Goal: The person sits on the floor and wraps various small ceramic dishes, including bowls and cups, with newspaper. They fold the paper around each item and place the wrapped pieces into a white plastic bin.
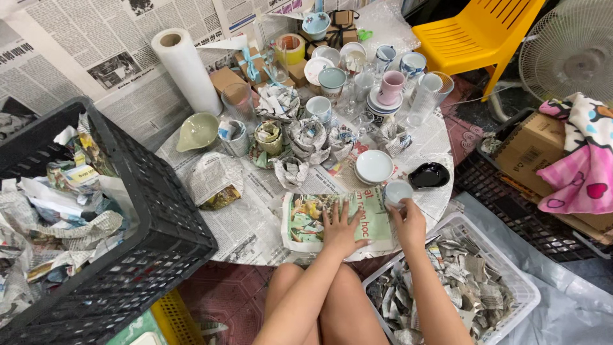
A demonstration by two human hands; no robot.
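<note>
My left hand (341,228) lies flat, fingers spread, on a colourful newspaper sheet (306,217) at the near edge of the round table. My right hand (407,219) grips a small pale ceramic cup (397,191) resting at the sheet's right corner. Just beyond the cup sit a stack of white saucers (374,166) and a small black dish (428,175). Several paper-wrapped pieces (308,137) lie in the middle of the table.
A black crate (159,211) of crumpled newspaper stands at my left. A white basket (511,268) of wrapped items is at my right knee. Cups, glasses, a paper roll (185,67) and tape crowd the far table. A yellow chair (476,32), a fan and a cardboard box stand to the right.
</note>
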